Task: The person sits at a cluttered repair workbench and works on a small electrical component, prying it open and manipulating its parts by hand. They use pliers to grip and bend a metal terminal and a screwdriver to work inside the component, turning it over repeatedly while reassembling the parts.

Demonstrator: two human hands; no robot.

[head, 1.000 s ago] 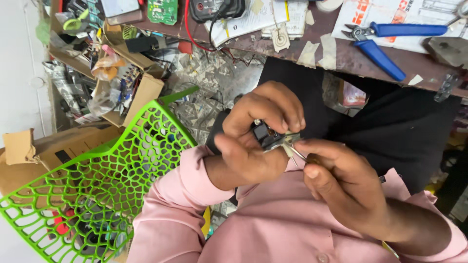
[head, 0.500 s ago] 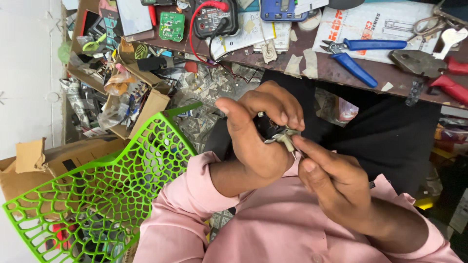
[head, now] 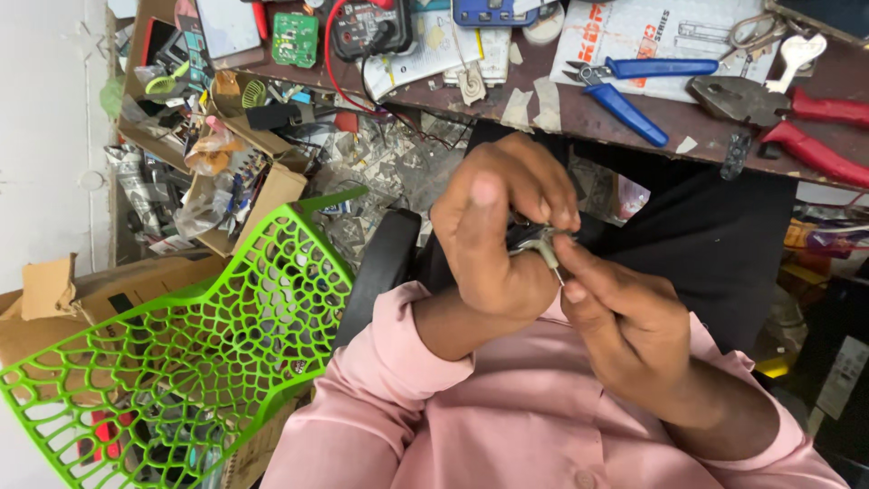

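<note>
Cluttered with tools, the brown workbench (head: 579,118) ran across the top of the view, carrying blue-handled pliers (head: 625,86), red-handled pliers (head: 797,122), a small green circuit board (head: 295,38) and a red-and-black meter (head: 367,27), while a green lattice plastic chair (head: 181,353) stood to the left. Both hands met in front of the pink-shirted chest, below the bench edge. Curled over from above, the left hand (head: 493,226) closed its fingers around a small dark part with a metal tab (head: 536,240), which sat right between the two hands. From below and to the right, the right hand (head: 625,317) pinched the tab's lower tip between thumb and forefinger. Its long axis slanted from upper left down to lower right, toward the right hand, and both hands touched it.
</note>
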